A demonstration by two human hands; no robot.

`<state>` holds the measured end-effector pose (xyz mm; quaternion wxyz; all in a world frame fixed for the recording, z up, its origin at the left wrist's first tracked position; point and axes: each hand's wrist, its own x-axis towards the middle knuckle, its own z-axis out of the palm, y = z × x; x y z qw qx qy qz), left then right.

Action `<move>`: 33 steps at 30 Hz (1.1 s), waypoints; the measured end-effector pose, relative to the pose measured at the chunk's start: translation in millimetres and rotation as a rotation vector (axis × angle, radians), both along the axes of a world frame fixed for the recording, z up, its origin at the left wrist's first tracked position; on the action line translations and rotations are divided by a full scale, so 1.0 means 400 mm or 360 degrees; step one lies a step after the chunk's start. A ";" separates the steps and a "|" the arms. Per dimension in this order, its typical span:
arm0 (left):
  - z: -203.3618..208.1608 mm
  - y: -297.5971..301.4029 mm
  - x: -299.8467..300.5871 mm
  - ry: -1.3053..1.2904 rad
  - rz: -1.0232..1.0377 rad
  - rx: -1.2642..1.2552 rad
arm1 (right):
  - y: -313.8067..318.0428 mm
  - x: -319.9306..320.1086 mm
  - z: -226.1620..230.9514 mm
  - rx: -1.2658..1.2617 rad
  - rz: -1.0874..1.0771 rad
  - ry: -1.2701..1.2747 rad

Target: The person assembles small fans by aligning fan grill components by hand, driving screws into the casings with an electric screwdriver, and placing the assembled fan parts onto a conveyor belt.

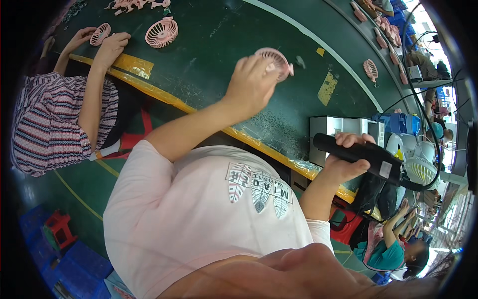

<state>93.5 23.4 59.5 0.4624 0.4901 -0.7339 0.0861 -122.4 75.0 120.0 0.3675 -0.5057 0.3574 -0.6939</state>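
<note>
Over the green workbench [209,65], my left hand [251,87] has its fingers closed on a round pink fan grille [275,59]. The grille is slightly blurred, and the hand partly covers it. My right hand [339,168] is wrapped round a black cylindrical handheld tool [371,157] with a cord at its right end. This tool is held above the bench's near edge, its rounded end toward the left. Its exact kind cannot be made out. Another pink fan grille [162,33] lies on the bench to the left of my left hand.
At the left, a co-worker's hands [110,47] hold a pink grille [100,34]. Pink parts [134,5] lie at the far edge. A white box [326,130] and a white-and-yellow fan [420,169] stand at the right. A black cable [423,107] hangs there.
</note>
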 end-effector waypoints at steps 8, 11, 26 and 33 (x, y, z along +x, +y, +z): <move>0.374 0.060 0.032 0.1444 -0.2253 0.1177 | 0.020 0.026 -0.066 0.0236 0.0033 0.0032; 0.383 0.075 0.032 0.1404 -0.2330 0.1072 | 0.000 0.035 -0.074 0.0283 0.0171 -0.0028; 0.347 0.113 0.032 0.1035 -0.2986 0.0838 | 0.030 0.048 -0.099 0.0071 0.0273 0.0021; 0.315 0.177 0.017 0.1064 -0.3343 0.0688 | 0.024 0.029 -0.111 -0.0026 0.0399 0.0148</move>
